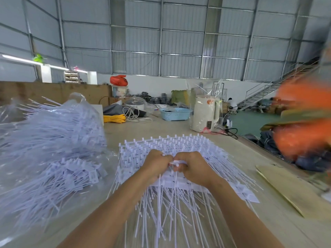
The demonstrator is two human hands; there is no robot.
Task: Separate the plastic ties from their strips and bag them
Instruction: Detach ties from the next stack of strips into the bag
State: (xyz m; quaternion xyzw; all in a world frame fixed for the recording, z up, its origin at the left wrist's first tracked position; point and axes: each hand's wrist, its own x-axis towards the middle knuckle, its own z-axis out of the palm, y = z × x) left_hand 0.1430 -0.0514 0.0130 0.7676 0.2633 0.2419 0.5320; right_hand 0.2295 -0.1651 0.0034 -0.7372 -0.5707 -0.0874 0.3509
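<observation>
Loose tails of the stacked strips of ties (172, 190) fan toward the camera on the table (268, 217); the clear bag (50, 149) of freed ties lies left. To separate well, twist near the joint. Left hand (155, 166) and right hand (192, 167) meet, fingers curled, apparently pinching 1 tie head.

Both bare forearms reach forward from the bottom edge and converge near the middle of the view. The left hand (155, 162) and right hand (190, 164) meet knuckle to knuckle, backs up, fingers curled under, each pinching a small white plastic piece (176, 162) between them.
</observation>
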